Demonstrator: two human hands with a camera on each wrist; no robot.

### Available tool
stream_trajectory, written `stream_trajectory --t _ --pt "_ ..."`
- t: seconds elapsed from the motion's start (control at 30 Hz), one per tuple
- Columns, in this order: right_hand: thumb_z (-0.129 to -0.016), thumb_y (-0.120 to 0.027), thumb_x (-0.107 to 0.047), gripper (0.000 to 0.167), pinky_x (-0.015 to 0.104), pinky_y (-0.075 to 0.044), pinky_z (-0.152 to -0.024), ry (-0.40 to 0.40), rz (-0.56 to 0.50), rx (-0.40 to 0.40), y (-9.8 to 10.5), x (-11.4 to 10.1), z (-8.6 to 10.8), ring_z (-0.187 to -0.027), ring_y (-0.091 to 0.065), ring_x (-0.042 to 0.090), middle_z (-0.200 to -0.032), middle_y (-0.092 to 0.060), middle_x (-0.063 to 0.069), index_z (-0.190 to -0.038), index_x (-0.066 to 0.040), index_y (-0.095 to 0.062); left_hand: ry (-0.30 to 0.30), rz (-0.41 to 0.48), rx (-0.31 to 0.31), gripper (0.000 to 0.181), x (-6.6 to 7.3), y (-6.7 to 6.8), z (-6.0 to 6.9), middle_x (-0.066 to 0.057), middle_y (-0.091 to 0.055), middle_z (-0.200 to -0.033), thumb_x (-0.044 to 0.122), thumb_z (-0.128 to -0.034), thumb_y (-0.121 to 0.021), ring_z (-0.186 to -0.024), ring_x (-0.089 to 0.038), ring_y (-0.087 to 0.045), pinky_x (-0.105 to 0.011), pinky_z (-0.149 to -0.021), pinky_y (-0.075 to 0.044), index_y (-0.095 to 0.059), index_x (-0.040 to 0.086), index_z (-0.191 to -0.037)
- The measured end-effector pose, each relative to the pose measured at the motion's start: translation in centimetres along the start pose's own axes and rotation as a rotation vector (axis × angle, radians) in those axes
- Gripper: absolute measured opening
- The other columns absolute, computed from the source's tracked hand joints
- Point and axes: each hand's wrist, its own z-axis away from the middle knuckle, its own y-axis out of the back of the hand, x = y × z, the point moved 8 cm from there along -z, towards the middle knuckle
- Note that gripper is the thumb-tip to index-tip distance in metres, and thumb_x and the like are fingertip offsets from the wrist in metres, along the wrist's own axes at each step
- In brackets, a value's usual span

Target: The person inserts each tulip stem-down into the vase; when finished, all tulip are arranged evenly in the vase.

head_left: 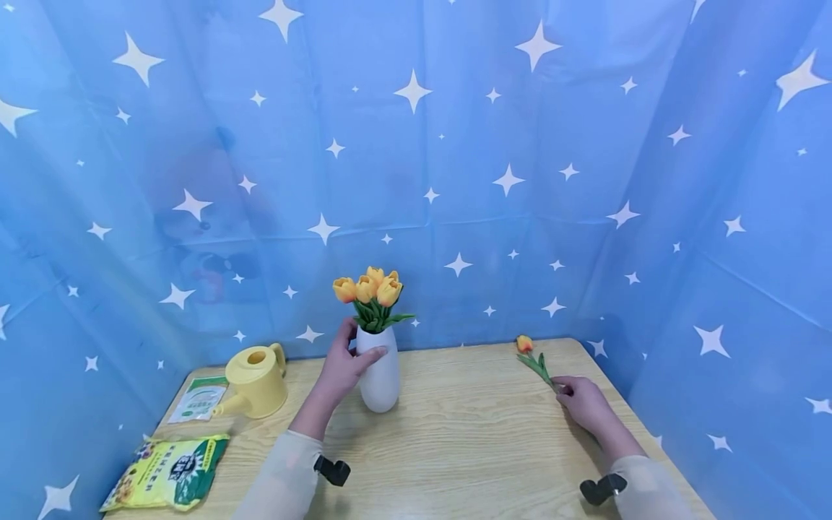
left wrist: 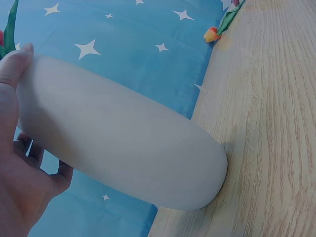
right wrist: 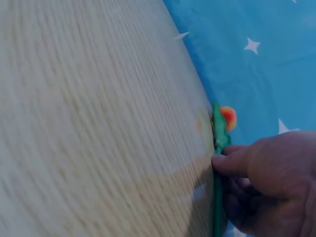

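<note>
A white vase stands upright on the table and carries several yellow-orange tulips with green leaves. My left hand grips the vase near its rim, thumb across the front; in the left wrist view the vase fills the middle. Toward the table's far right, my right hand pinches the green stem of a single orange-red tulip. In the right wrist view, thumb and finger close on that stem low over the tabletop, with the bloom pointing away from the hand.
On the left of the wooden table stands a yellow watering can, its spout toward the front left. Beside it lie a small white-green packet and a yellow-green bag. A blue star-patterned curtain hangs behind the table and on both sides.
</note>
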Motion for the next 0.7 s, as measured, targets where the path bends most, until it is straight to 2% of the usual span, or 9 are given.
stream_trajectory --t 0.13,0.4,0.7 --pt "-0.099 -0.069 0.004 0.035 0.053 -0.056 -0.085 0.002 0.01 0.035 0.0 -0.1 0.0 -0.094 -0.068 0.029 -0.099 -0.074 0.012 -0.133 0.011 -0.071 -0.002 0.006 -0.004 0.066 0.0 0.1 0.0 -0.012 -0.057 -0.146 0.035 -0.0962 -0.089 -0.13 -0.037 -0.063 -0.062 -0.105 -0.055 -0.049 0.024 -0.148" --pt "-0.095 -0.068 0.003 0.035 0.039 -0.05 -0.078 -0.018 -0.055 0.092 -0.3 0.3 0.4 -0.089 -0.06 0.023 -0.097 -0.07 0.009 -0.129 0.009 -0.075 0.004 -0.01 0.005 0.066 -0.3 0.1 0.0 -0.013 -0.057 -0.146 0.034 -0.0966 -0.089 -0.129 -0.038 -0.064 -0.063 -0.105 -0.055 -0.049 0.023 -0.148" --pt "-0.096 -0.069 0.004 0.026 0.037 -0.051 -0.076 0.053 -0.054 0.1 -0.4 -1.2 0.8 -0.087 -0.06 0.021 -0.096 -0.068 0.008 -0.12 0.007 -0.077 0.003 -0.016 0.003 0.067 -0.2 0.0 0.0 -0.013 -0.057 -0.147 0.036 -0.0959 -0.089 -0.131 -0.039 -0.064 -0.064 -0.105 -0.055 -0.049 0.024 -0.148"
